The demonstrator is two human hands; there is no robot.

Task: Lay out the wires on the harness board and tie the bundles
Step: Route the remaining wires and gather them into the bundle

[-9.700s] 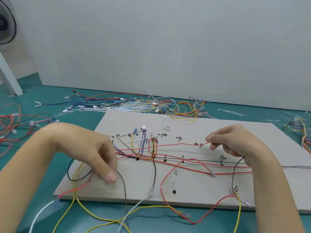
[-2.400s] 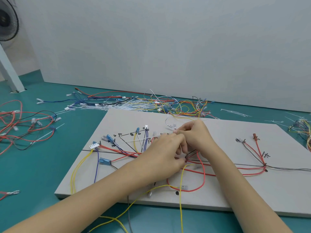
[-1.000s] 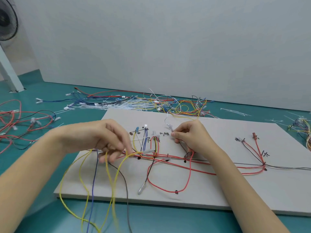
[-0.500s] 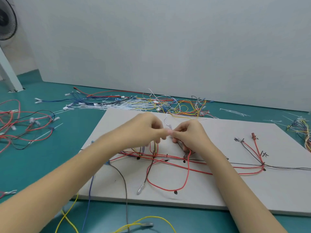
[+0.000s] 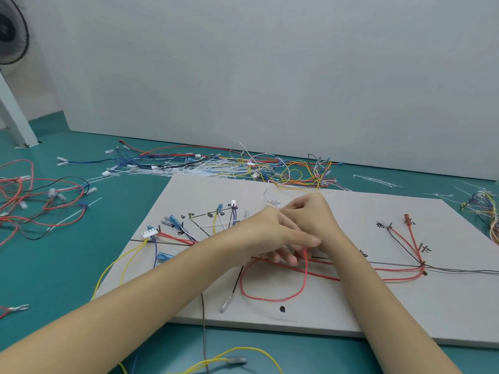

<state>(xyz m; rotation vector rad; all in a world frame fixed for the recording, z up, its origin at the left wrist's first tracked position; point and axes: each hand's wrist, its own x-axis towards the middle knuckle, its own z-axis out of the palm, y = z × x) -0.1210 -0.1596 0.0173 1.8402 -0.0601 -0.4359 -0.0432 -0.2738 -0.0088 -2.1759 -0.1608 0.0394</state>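
Right now both hands meet over the middle of the pale grey harness board (image 5: 351,306), which lies flat on the teal tabletop (image 5: 54,265). The left hand (image 5: 272,238) lies partly over the right hand (image 5: 310,217), fingers curled down onto the red wires (image 5: 318,275) running across the board; whether it actually grips one I cannot tell. The right hand's fingers are bent and bunched, but what they pinch is hidden. A red wire loop (image 5: 270,298) hangs below them. Loose coloured wires (image 5: 243,166) lie heaped behind the board.
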